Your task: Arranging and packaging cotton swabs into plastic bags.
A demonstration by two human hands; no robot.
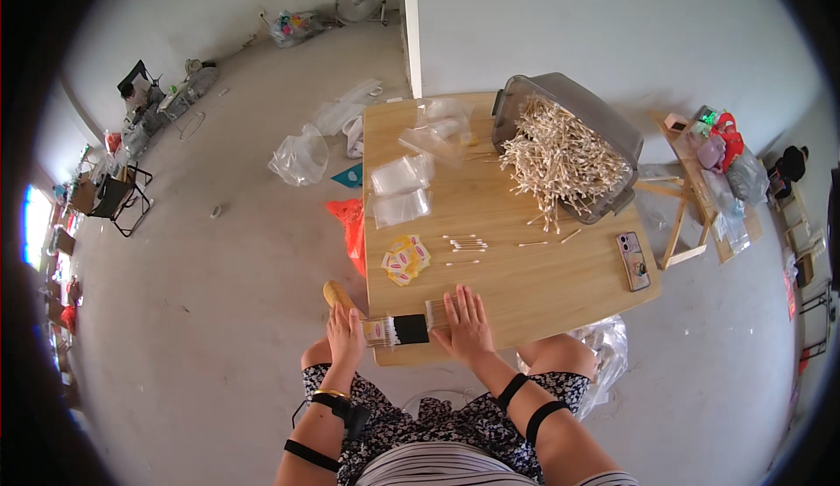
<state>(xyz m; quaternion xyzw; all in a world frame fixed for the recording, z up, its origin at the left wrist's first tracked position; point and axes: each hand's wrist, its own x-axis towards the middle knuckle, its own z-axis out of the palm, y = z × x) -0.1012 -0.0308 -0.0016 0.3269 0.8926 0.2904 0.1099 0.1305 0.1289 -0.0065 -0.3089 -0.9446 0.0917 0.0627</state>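
At the table's near edge lies a flat row of cotton swabs (437,313) with a black band (409,329) across its middle. A small yellow-and-white card (374,331) shows at its left end, seemingly inside clear plastic. My left hand (346,332) rests against that left end, fingers stretched out and close together. Over the right end my right hand (466,323) lies flat, fingers spread. Farther off are several loose cotton swabs (467,244) and a spread of yellow-and-white cards (406,260) on the wooden table (516,289).
A tipped grey bin (623,127) spills a heap of cotton swabs (564,153) at the back right. Clear plastic bags (402,190) lie at the back left. A phone (633,261) sits near the right edge. An orange-red bag (352,230) hangs beside the left edge.
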